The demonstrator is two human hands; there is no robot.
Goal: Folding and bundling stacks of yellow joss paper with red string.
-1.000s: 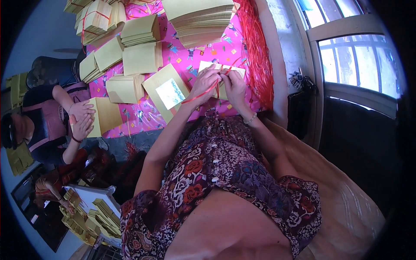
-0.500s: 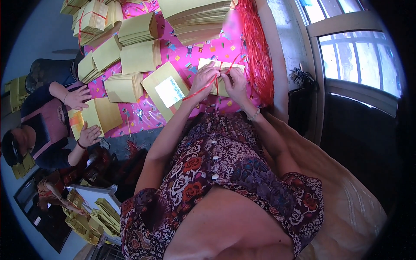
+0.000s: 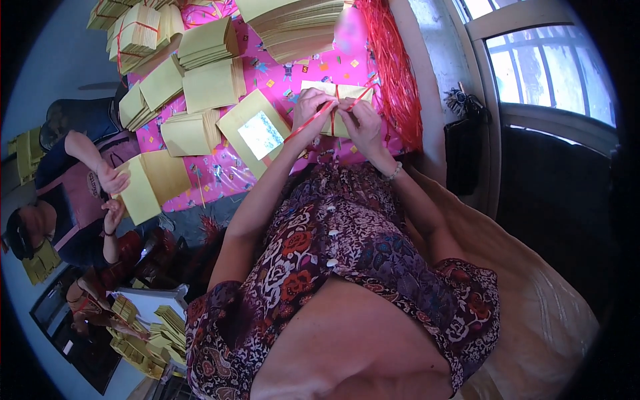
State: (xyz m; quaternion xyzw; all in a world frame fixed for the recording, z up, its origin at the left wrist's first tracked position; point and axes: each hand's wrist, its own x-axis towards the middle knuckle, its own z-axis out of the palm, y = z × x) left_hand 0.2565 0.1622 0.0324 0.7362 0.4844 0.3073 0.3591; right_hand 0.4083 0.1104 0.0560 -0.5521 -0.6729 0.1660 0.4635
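Note:
A small stack of tan paper envelopes [image 3: 337,107] lies on the pink patterned table cover [image 3: 280,77] in front of me. A red plastic string [image 3: 313,120] runs across the stack. My left hand [image 3: 310,110] pinches one end of the string at the stack's left side. My right hand [image 3: 360,120] grips the other end on top of the stack, fingers closed. Both hands rest against the stack, close together.
Several stacks of tan envelopes [image 3: 207,83] cover the table, some tied with red string [image 3: 137,30]. A bunch of red strings [image 3: 393,73] hangs at the table's right edge. A person [image 3: 80,200] at the left holds an envelope stack [image 3: 150,183]. A window [image 3: 553,73] is at right.
My hands have stayed on the stack, working the red string tighter. The person at the left has brought both hands onto an envelope stack.

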